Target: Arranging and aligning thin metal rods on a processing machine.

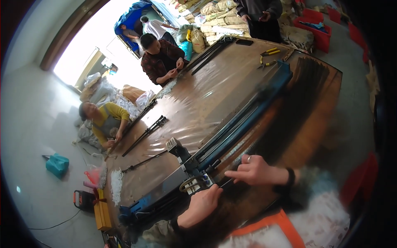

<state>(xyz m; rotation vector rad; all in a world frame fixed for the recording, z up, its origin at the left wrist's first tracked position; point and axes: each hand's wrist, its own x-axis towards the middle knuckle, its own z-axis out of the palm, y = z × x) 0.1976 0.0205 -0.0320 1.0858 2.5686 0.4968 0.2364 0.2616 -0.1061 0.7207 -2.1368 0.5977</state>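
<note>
My left hand [202, 205] is closed in a pinch right beside a small clamp-like machine head [198, 182] on a long blue rail [244, 120]. What its fingertips hold is too small to make out. My right hand [255, 170] is just to the right, its fingers curled and the index fingertip pointing toward the left hand. Something thin and dark runs between the two hands, but blur hides its kind and whether the right fingers grip it. A wide bundle of thin black strands [308, 78] lies along the bench beyond my right hand.
The large brown bench [186, 111] carries thin black rods [144, 135] and yellow-handled pliers [269, 52]. Two people work along its far left edge; another stands at the far end. Red crates [318, 33] stand at the back right, and a yellow box [102, 215] at the lower left.
</note>
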